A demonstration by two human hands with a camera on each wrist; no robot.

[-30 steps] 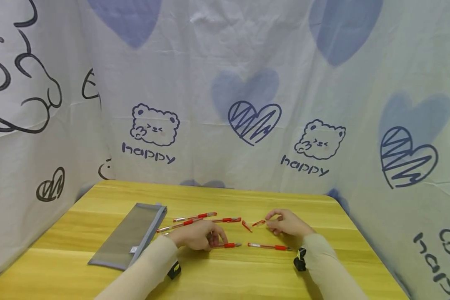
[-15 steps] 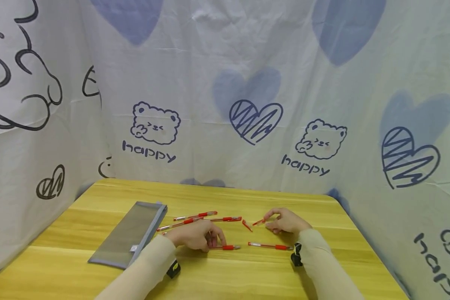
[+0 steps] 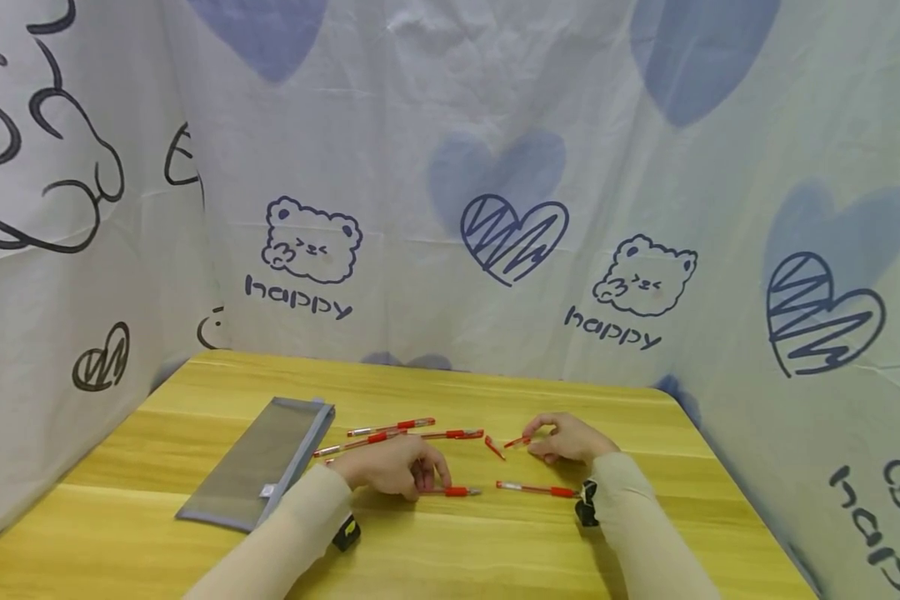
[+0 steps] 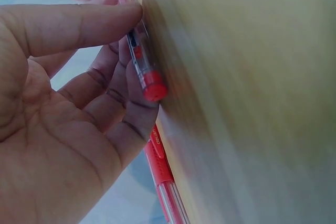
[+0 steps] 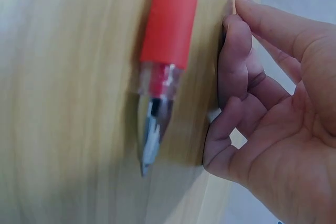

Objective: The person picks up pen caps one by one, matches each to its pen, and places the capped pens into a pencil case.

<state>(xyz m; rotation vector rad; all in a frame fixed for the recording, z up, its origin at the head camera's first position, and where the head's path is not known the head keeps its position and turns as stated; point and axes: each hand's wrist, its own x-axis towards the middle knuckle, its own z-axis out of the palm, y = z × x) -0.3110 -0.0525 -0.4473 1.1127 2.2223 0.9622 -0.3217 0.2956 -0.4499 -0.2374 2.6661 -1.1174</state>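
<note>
Lying at left on a wooden table (image 3: 457, 558), a gray pouch (image 3: 240, 462) neighbors several red pens (image 3: 410, 425); the left hand (image 3: 393, 467) pinches an uncapped pen (image 3: 456, 492) near its rear; a loose red cap (image 3: 494, 448) lies beside a second cap (image 3: 515, 442), pinched by the right hand (image 3: 567, 438) beyond another uncapped pen (image 3: 536, 488).

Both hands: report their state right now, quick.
Left hand: closed, holding a red pen between thumb and fingers.
Right hand: closed at the fingertips, pinching a red cap.
</note>
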